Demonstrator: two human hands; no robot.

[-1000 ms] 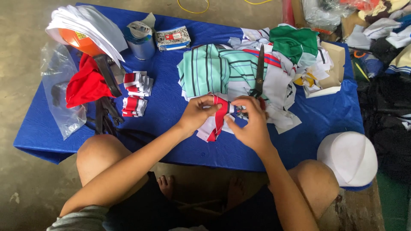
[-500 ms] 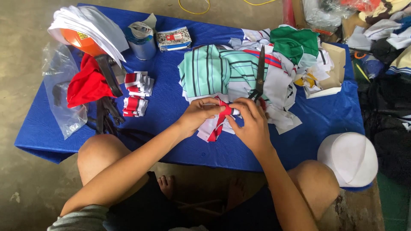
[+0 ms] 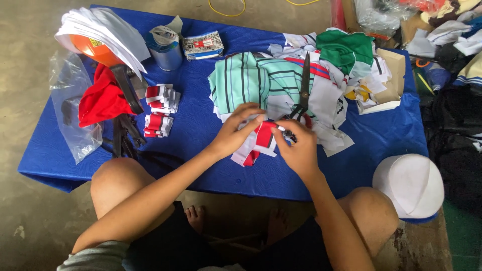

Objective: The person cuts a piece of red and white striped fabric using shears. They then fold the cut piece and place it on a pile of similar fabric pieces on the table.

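My left hand (image 3: pixel 240 129) and right hand (image 3: pixel 297 145) both pinch a small red-and-white fabric piece (image 3: pixel 263 136) over the near middle of the blue bench (image 3: pixel 201 120). Black scissors (image 3: pixel 304 88) lie just beyond, on the striped cloth pile (image 3: pixel 251 80).

Blue worktop (image 3: pixel 201 125): scissors (image 3: pixel 304 86) on striped fabric pile (image 3: pixel 251 80), tin can (image 3: pixel 165 47) left of pile, red cloth (image 3: pixel 100 100) far left, white cap (image 3: pixel 409 183) right of worktop.
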